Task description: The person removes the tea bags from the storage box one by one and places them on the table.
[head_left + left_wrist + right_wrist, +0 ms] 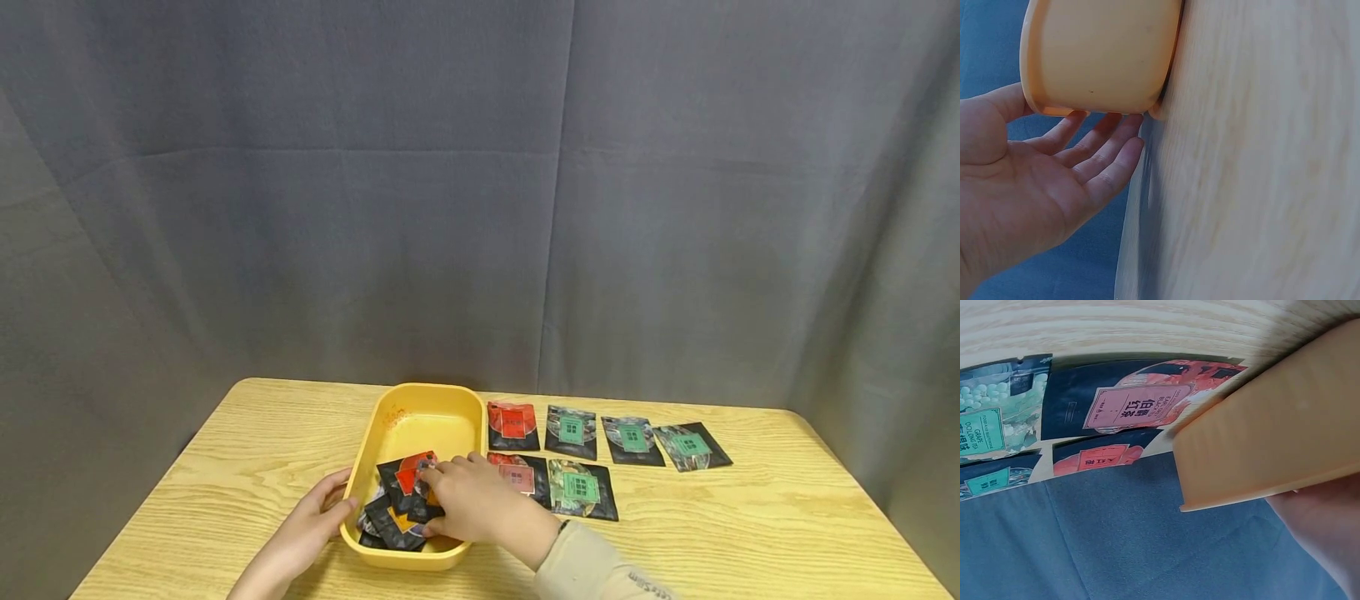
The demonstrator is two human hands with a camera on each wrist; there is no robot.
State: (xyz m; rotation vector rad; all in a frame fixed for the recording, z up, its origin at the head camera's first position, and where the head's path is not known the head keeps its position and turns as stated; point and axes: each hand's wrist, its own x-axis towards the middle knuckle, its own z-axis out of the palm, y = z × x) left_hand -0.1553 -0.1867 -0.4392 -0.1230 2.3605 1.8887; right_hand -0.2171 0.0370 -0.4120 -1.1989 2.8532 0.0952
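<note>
A yellow plastic bin (427,417) stands on the table, with a pile of dark tea packets (401,525) in its near half. Some of these carry red or orange labels. My left hand (318,517) holds the bin's left wall, thumb at the rim and fingers against the outside, as the left wrist view also shows. Over the bin's right wall reaches my right hand (476,500), its fingers down among the packets. A red-labelled packet (408,479) lies by its fingertips. Whether they pinch a packet is hidden; in the right wrist view the bin wall covers them.
Right of the bin, packets lie flat in two rows. The back row has a red-labelled packet (513,426) and three green-labelled ones, the rightmost (692,447) askew. In front lie a pink-labelled packet (1138,400) and a green-labelled packet (582,490). A grey curtain (450,208) hangs behind.
</note>
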